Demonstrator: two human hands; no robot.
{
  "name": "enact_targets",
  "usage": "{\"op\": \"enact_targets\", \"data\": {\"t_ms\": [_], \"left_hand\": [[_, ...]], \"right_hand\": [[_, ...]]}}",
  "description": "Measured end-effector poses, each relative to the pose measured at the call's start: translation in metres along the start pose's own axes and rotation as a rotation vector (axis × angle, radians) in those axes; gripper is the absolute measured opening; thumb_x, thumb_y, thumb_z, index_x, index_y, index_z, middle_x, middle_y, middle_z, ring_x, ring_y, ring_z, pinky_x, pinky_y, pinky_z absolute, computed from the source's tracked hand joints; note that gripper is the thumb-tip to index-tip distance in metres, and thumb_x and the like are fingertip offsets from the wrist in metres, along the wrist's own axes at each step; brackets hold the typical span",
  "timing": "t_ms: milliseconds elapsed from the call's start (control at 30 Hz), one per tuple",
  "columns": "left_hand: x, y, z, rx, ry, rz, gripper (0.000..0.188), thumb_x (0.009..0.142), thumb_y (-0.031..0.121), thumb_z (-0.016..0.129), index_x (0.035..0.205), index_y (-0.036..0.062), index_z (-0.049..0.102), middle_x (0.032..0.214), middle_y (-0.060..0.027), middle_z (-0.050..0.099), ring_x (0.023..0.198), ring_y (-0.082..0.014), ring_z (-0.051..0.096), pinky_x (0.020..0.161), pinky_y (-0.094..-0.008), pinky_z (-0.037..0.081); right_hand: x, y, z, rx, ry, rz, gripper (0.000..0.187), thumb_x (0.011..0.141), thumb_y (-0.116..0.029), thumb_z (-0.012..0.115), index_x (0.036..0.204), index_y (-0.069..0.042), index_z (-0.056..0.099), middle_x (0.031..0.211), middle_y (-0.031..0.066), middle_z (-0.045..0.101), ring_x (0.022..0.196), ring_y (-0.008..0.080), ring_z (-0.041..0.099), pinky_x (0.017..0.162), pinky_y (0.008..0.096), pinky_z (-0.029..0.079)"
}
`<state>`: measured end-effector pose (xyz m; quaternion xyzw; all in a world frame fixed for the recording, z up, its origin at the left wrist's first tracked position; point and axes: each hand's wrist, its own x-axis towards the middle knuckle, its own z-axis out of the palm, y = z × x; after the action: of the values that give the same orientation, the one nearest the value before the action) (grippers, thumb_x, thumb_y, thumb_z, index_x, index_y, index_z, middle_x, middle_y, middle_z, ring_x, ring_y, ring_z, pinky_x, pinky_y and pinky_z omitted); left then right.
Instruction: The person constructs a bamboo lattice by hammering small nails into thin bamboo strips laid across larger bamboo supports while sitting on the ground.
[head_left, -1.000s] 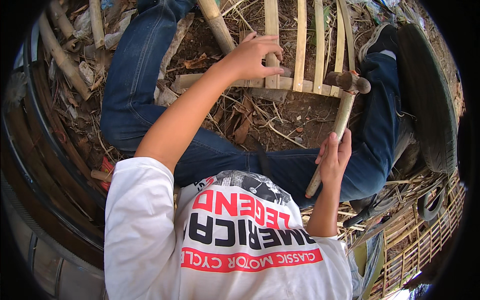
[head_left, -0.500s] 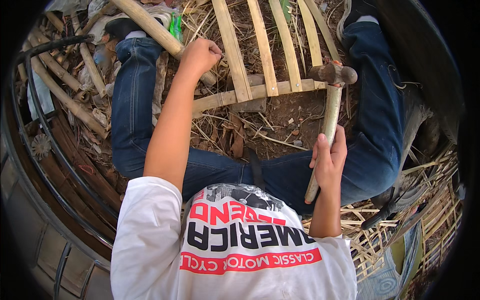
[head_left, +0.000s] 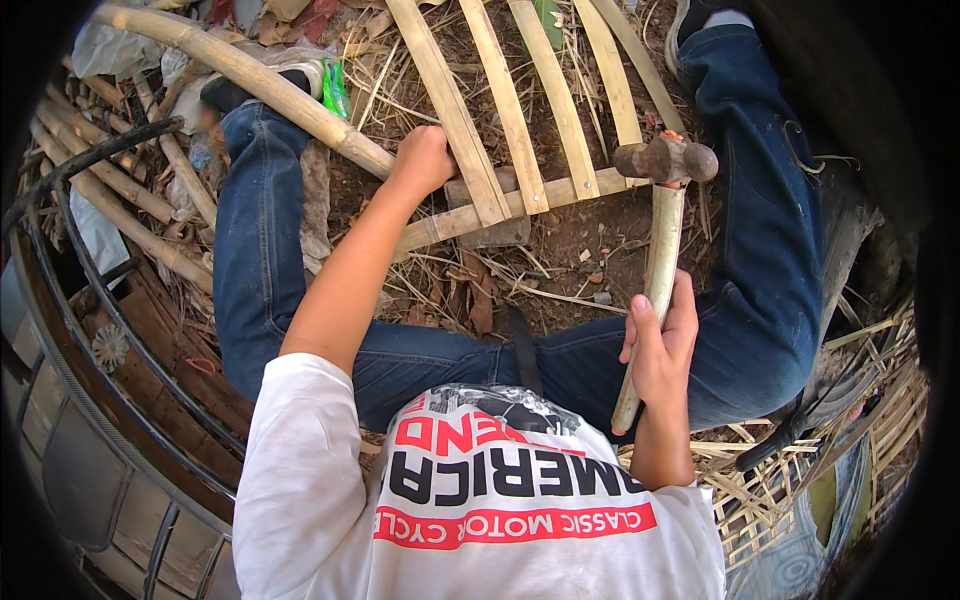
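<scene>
Setting: bare earth ground (head_left: pixel 560 240) strewn with dry leaves and straw, where we sit with legs in blue jeans (head_left: pixel 255 250) spread to either side.

Item 1, right hand (head_left: pixel 660 345): closed around the lower part of a hammer's pale wooden handle (head_left: pixel 655 280), fingers wrapped fully. The hammer (head_left: pixel 665 160) stands nearly upright, its rusty dark head just right of the bamboo frame's crosspiece end.

Item 2, left hand (head_left: pixel 422 160): fist closed, pressed down at the left side of the bamboo frame (head_left: pixel 500 130); we cannot tell what, if anything, it grips.

Item 3, bamboo frame: flat pale slats running away from us, laid across one crosspiece (head_left: pixel 480 215) that lies on the ground between our knees. A flat grey block (head_left: pixel 490 232) sits under the crosspiece.

Item 4, thick bamboo pole (head_left: pixel 250 75): left of the frame, slanting across our left leg toward the left hand.

Item 5, more bamboo poles (head_left: pixel 110 180): stacked further left of the frame, beside a curved dark metal railing (head_left: pixel 90 330).

Item 6, woven bamboo lattice (head_left: pixel 800 480): right of the frame, behind our right leg.
</scene>
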<state>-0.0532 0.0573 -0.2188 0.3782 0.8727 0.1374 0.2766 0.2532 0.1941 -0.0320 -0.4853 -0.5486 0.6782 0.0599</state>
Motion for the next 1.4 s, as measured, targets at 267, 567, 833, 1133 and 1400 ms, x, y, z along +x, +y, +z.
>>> {"op": "enact_targets", "data": {"t_ms": [267,567,833,1133,1400], "left_hand": [[-0.003,0.015,-0.012,0.278,-0.002,0.177,0.014,0.072,0.014,0.072,0.079,0.0018,0.071,0.080,-0.0190,0.068,0.081,-0.0365,0.068,0.073,-0.0460,0.055],[-0.002,0.020,-0.024,0.296,-0.072,0.215,0.022,0.074,0.022,0.075,0.084,0.0034,0.070,0.081,-0.0166,0.069,0.082,-0.0341,0.069,0.073,-0.0448,0.056],[-0.012,0.010,-0.023,0.176,0.018,0.191,0.031,0.072,0.031,0.077,0.081,0.0027,0.068,0.081,-0.0165,0.069,0.082,-0.0360,0.068,0.072,-0.0462,0.054],[-0.008,0.007,-0.016,0.219,0.013,0.306,0.031,0.073,0.032,0.077,0.073,0.0032,0.068,0.074,-0.0155,0.068,0.076,-0.0342,0.068,0.069,-0.0449,0.055],[-0.006,0.001,-0.018,0.119,0.022,0.295,0.038,0.076,0.039,0.074,0.073,0.0015,0.068,0.073,-0.0168,0.067,0.075,-0.0353,0.068,0.069,-0.0449,0.054]], "right_hand": [[-0.001,-0.002,0.004,-0.037,-0.017,0.008,0.033,0.095,-0.017,0.059,0.120,0.001,0.047,0.066,-0.0008,0.050,0.049,0.0042,0.046,0.040,0.0206,0.039],[-0.002,0.003,0.008,-0.050,-0.025,-0.028,0.029,0.097,-0.015,0.055,0.119,0.001,0.047,0.064,-0.0008,0.047,0.048,0.0041,0.044,0.038,0.0200,0.039],[0.000,0.005,0.009,-0.043,0.008,-0.024,0.023,0.097,-0.018,0.054,0.111,-0.002,0.047,0.066,-0.0006,0.046,0.050,0.0041,0.044,0.037,0.0195,0.038],[0.002,0.007,0.015,-0.051,0.033,0.007,0.023,0.097,-0.021,0.055,0.109,-0.004,0.047,0.067,0.0002,0.045,0.050,0.0050,0.044,0.036,0.0197,0.037],[0.007,0.015,0.011,-0.101,0.017,0.028,0.030,0.098,-0.022,0.052,0.119,-0.001,0.047,0.069,0.0015,0.045,0.048,0.0066,0.043,0.035,0.0204,0.036]]}}
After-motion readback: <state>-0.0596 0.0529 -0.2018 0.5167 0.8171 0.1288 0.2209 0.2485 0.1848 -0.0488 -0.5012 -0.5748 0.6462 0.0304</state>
